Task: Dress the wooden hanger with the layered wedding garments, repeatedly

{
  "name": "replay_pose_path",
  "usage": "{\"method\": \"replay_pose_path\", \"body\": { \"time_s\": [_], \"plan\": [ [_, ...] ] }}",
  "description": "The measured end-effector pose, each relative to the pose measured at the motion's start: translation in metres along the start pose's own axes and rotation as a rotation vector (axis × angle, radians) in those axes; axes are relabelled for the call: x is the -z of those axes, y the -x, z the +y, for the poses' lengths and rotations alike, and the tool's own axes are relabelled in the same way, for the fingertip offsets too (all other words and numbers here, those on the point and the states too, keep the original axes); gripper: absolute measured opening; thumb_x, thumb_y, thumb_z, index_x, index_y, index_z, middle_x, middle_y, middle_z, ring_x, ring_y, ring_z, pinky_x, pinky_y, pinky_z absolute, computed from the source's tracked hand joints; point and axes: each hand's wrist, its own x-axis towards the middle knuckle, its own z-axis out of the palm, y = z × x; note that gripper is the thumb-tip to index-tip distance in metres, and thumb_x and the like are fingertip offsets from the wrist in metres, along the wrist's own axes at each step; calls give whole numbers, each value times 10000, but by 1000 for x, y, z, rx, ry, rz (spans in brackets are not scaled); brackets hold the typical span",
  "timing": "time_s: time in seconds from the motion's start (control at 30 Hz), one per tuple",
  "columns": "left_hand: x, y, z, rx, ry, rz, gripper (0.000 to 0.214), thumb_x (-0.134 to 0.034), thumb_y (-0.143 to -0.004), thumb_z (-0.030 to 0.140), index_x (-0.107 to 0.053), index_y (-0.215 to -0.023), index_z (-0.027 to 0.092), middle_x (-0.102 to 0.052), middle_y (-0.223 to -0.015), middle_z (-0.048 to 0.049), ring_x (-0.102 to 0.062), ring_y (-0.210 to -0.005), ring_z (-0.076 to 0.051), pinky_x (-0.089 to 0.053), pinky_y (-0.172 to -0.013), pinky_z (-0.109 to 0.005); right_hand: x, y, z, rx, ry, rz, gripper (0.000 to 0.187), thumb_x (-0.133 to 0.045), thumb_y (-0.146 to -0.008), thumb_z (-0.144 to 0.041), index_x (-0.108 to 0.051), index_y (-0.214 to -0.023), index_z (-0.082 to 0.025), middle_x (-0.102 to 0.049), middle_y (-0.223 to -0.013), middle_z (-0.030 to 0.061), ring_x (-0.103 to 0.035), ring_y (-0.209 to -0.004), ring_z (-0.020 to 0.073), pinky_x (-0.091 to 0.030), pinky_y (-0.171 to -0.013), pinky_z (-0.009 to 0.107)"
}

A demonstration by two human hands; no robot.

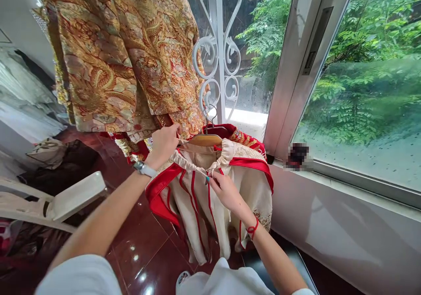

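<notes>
A cream skirt (197, 198) with red trim and a gathered waistband hangs in front of me from a wooden hanger (206, 140). At the waistband's left end, my left hand (165, 144) is closed on the fabric, its fingertips partly hidden; a watch is on that wrist. My right hand (226, 190) pinches the front middle of the waistband between thumb and fingers, with a red cord on the wrist. Close behind the skirt hangs a red garment with gold embroidery (251, 141).
Gold-and-red embroidered garments (131, 58) hang at upper left. A white scrolled metal stand (219, 44) rises behind the hanger. To the right are a window (362, 124) and its sill. A white chair-like frame (77, 196) stands at left on the dark red tiled floor (138, 242).
</notes>
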Motion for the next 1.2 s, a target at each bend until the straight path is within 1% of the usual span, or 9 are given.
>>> {"method": "replay_pose_path", "body": {
  "time_s": [0.13,0.27,0.47,0.63,0.73,0.93,1.03,1.1,1.2],
  "plan": [
    [3,34,18,108,148,169,233,-417,-813,76,-610,-843,203,-696,-901,-111,-640,-952,-286,-413,-867,-386,-15,5,1,-57,-60,70,258,-396,-938,-332,-376,-700,-234,-465,-638,-22,-385,-594,144,-267,-583,282],
    [-10,105,54,217,632,296,51,-474,-836,213,-513,-851,241,-625,-952,-77,-595,-955,-247,-471,-887,-365,-26,12,9,-112,-127,161,283,-381,-963,-401,-429,-745,-227,-502,-665,-12,-414,-612,151,-309,-586,281],
    [-69,174,104,505,1462,-195,257,-552,-817,427,-468,-990,258,-608,-890,-35,-645,-875,-217,-505,-779,-334,-31,39,20,-99,-59,-3,221,-394,-980,-310,-580,-953,-194,-641,-837,59,-565,-732,196,-412,-695,304],
    [-82,174,116,639,1731,-239,427,-655,-782,507,-403,-1041,280,-494,-694,71,-519,-571,-120,-378,-539,-237,-8,59,30,-66,19,-246,267,-390,-984,-312,-616,-902,-197,-629,-816,48,-551,-741,190,-424,-708,298],
    [-81,174,113,555,1786,-344,480,-689,-753,585,-474,-1020,250,-391,-619,95,-377,-496,-87,-315,-501,-220,14,63,40,-15,-6,-313,395,-401,-997,-463,-643,-836,-195,-624,-858,52,-555,-821,192,-443,-793,312],
    [-76,194,109,430,1542,-340,366,-573,-869,592,-577,-869,226,-437,-650,29,-460,-583,-128,-393,-533,-246,21,43,41,-169,-275,82,635,-353,-922,-736,-649,-939,-175,-628,-818,67,-583,-768,195,-487,-747,328],
    [-74,205,115,412,1427,-244,192,-536,-912,390,-614,-1026,257,-647,-907,-67,-637,-993,-237,-520,-831,-350,10,22,20,-96,-219,-11,553,-405,-928,-686,-626,-849,-186,-630,-778,44,-568,-737,176,-471,-709,301],
    [-70,205,118,370,1379,-187,298,-511,-895,257,-596,-1180,272,-675,-1154,-106,-567,-1258,-271,-470,-1019,-406,4,6,4,-77,-83,-64,499,-467,-920,-637,-602,-756,-186,-619,-726,25,-535,-689,156,-432,-657,279],
    [-51,193,117,301,1296,-227,363,-431,-890,177,-584,-1216,224,-674,-1203,-143,-583,-1245,-293,-455,-1037,-437,3,-17,-14,-101,34,-122,481,-532,-900,-581,-576,-635,-182,-591,-626,15,-491,-604,134,-369,-582,268]
  ]
}}
